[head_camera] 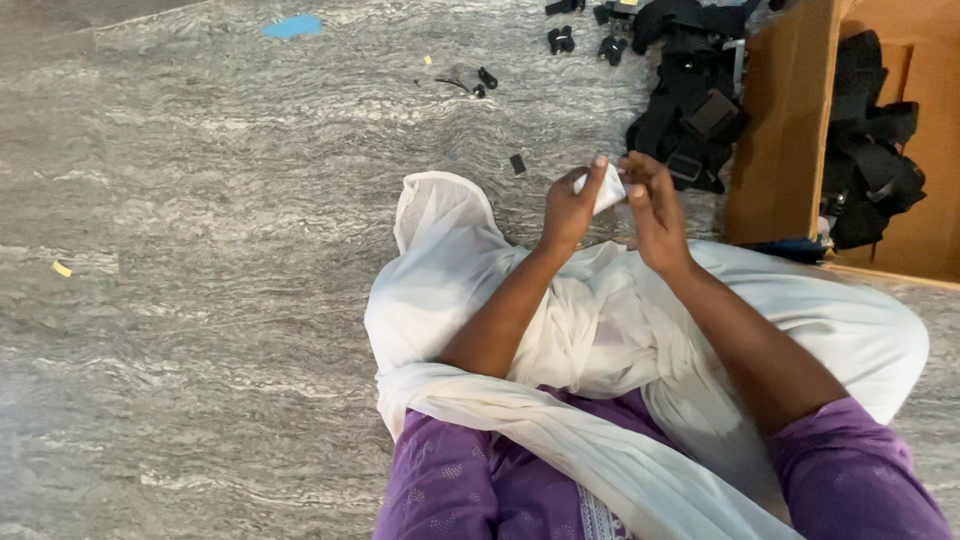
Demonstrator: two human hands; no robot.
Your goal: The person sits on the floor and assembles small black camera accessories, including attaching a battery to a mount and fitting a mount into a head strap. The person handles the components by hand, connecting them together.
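Between the left hand (pixel 570 208) and right hand (pixel 655 205), a small white piece (pixel 609 190) (2 fingertip grips clenched on it).

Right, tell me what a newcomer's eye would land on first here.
First, the two hands at the centre: the left hand and right hand pinch a small white piece between them, above a lap draped in white cloth. Next, the pile of black straps on the grey floor just beyond, and the open cardboard box at upper right with more black gear inside.
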